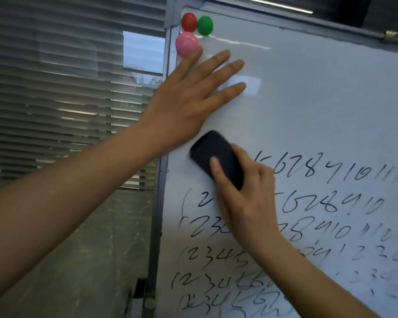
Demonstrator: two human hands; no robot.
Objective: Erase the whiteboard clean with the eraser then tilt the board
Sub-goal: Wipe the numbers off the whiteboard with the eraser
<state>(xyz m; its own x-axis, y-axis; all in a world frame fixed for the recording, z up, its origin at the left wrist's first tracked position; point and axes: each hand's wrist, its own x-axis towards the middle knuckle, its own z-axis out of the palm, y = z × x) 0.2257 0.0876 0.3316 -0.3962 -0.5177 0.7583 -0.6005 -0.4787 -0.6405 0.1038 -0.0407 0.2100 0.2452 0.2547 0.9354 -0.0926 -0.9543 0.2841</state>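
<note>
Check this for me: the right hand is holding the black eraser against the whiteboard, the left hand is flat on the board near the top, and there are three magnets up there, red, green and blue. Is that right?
Nearly. The third magnet is pink, not blue; the head view shows it just below the red magnet and green magnet. The rest holds: the right hand holds the black eraser against the whiteboard, and the left hand lies flat near the top.

Whiteboard [319, 99] (numbers, three magnets [186, 43])

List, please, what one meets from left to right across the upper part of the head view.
Window blinds → pink magnet → green magnet → left hand's fingertips → bare whiteboard.
</note>
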